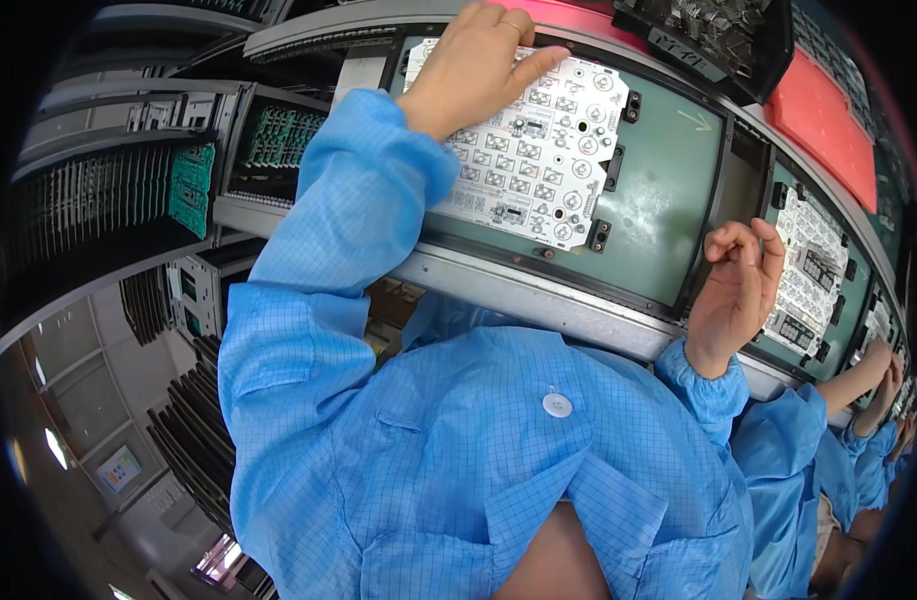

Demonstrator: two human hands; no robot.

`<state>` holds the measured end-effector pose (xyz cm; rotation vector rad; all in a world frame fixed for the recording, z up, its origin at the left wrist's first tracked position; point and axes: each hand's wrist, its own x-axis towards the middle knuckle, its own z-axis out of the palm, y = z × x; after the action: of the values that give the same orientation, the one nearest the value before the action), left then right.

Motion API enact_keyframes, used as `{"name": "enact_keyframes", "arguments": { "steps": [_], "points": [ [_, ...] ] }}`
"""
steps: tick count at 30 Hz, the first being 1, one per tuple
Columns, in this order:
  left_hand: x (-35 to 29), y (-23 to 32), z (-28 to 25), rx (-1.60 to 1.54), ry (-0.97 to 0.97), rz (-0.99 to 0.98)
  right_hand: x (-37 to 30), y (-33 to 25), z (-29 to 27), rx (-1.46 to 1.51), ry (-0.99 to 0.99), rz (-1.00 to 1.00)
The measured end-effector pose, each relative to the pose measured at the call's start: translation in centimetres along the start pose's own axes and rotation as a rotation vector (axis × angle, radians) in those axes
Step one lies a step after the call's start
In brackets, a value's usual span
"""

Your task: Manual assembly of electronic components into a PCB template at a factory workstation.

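- Racks of green boards [190, 190] stand to the left; a metal rail [548, 300] runs along the near side.
- I see the white circuit board [543, 150] on a green carrier plate [668, 200], toward its left, with black clips [614, 168] along the board's right edge.
- From here, the left hand [470, 70] reaches over its far edge, fingers bent, thumb out rightward; I can't tell whether it grips.
- Near the plate's right end, the right hand [735, 290] hangs half-curled, fingers loosely parted, apparently holding nothing.
- I judge the step as settling the board; next would call for light, even pressure, sparing its components [515, 215].
- Its notched edge faces right; its long axis seems left-to-right, though the blue sleeve [368, 190] hides the near-left corner.
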<state>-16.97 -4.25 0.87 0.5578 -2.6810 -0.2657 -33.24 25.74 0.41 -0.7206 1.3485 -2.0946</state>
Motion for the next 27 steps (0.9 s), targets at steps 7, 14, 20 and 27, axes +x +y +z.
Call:
{"name": "enact_keyframes", "arguments": {
  "steps": [7,14,20,27],
  "points": [
    [-1.8,1.1,-1.4,0.063,0.137,0.090,0.0,-0.1,0.1,0.001,-0.009,0.013],
    [-2.6,0.2,-0.1,0.031,-0.029,-0.023,0.0,-0.1,0.2,0.008,-0.049,0.022],
    [-2.8,1.3,0.1,-0.049,-0.039,-0.078,0.0,-0.1,0.1,0.004,-0.048,0.021],
    [-6.9,4.0,-0.7,0.203,-0.115,-0.300,0.0,-0.1,0.2,-0.012,-0.047,0.026]
  ]
}}
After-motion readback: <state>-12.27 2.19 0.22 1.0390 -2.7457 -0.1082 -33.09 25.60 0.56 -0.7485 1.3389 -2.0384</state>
